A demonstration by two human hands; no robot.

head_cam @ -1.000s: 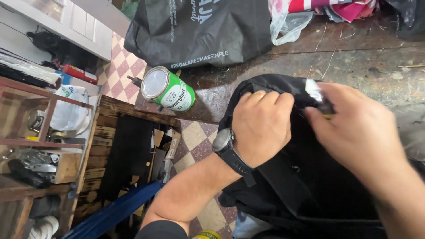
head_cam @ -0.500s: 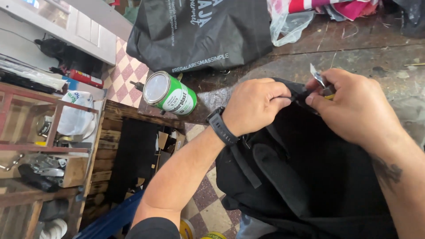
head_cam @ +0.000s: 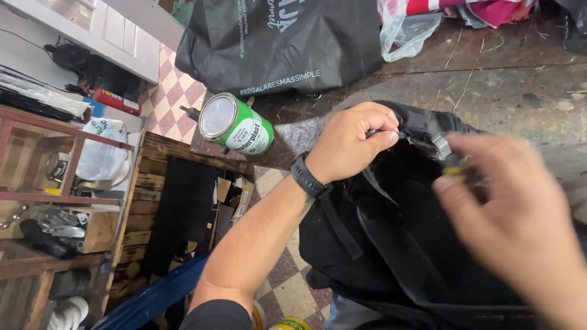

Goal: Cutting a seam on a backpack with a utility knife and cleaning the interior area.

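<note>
Your left hand (head_cam: 351, 143) is clenched on the top edge of the black fabric backpack (head_cam: 422, 244), holding it taut so the opening stays up. Your right hand (head_cam: 516, 226), just beside it across that edge, is blurred; its fingers seem pinched around a small grey and yellow tool (head_cam: 449, 160), though I cannot tell how firmly. Beyond your left knuckles stands one green-labelled metal tin (head_cam: 235, 125), with one black plastic carrier bag (head_cam: 281, 43) farther off.

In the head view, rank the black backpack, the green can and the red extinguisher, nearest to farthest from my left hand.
1. Black backpack: gripped at its top edge by the left hand.
2. Green can: on the bench, to the hand's left in the picture.
3. Red extinguisher: far left, on the floor.
</note>
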